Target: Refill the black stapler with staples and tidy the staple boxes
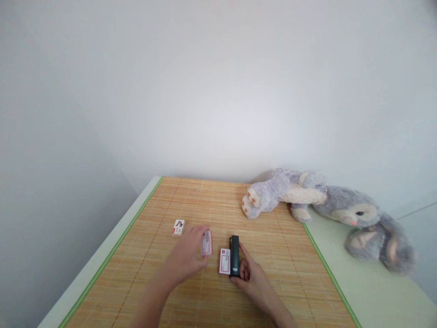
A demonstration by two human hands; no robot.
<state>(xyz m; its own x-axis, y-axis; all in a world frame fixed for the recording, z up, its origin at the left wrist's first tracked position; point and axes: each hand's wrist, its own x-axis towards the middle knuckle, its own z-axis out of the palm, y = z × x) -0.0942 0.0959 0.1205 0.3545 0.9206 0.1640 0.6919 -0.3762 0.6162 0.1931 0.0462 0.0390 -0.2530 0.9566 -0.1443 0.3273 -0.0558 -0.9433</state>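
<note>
My left hand holds a small white-and-red box between thumb and fingers, a little blurred. To its right, a black stapler lies lengthwise on the bamboo mat, with my right hand closed on its right side, thumb at the near end and a finger along the edge. Touching the stapler's left side is a second white box with red edges. Another small box with a dark picture on its top rests beyond my left hand, apart from the others.
A grey plush rabbit lies on its side along the back right, partly on the bamboo mat and partly on the pale table. Green trim edges the mat. A white wall rises behind.
</note>
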